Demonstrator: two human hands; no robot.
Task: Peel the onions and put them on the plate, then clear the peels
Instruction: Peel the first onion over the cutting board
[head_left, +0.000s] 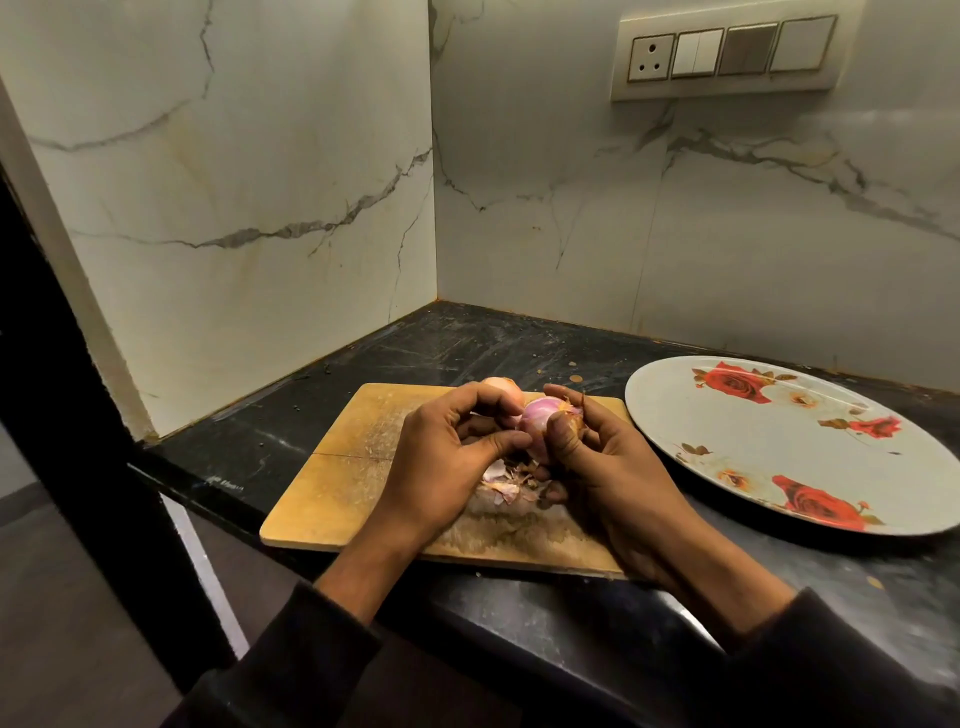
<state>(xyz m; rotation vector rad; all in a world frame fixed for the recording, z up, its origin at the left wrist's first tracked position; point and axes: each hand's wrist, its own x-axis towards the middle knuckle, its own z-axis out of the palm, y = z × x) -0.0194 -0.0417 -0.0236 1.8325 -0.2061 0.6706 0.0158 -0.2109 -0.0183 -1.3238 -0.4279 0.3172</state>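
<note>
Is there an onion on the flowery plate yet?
No, the plate holds nothing but its rose pattern; the onion being peeled is held in both hands over the cutting board.

second onion (501, 388) mostly hidden behind left hand (447, 457). peels (501, 480) partly covered by both hands. plate (675, 410) cut off at right edge. right hand (605, 462) hides the held onion's (537, 415) lower part.

Two bare hands (519, 457), no rings or watch visible, long dark sleeves (322, 639) bunched at wrists
</note>
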